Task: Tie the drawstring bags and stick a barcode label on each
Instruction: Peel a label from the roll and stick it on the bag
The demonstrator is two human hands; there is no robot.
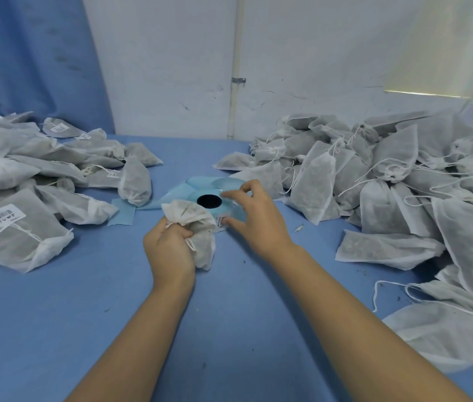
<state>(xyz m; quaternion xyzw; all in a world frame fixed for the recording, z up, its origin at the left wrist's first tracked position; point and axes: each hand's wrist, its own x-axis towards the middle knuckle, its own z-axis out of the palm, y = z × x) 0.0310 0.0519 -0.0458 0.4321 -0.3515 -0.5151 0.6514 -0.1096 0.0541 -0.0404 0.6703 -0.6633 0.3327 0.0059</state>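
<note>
On the blue bench [55, 329], the left hand [171, 248] clenches a soft, light drawstring bag [200, 224] at its gathered neck, probably the surest hold. The right hand [254, 216] curls over the label roll [209, 201]; I cannot tell whether it grips anything. Beyond, labelled bags [11, 227] lie left, unlabelled bags [389, 175] right.

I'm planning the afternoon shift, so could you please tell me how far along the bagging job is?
Done: the labelled white fabric drawstring bags heaped at left. In hand: the left hand grips one cinched bag while the right hand reaches over the blue label roll. Left: the unlabelled heap at right.
</note>
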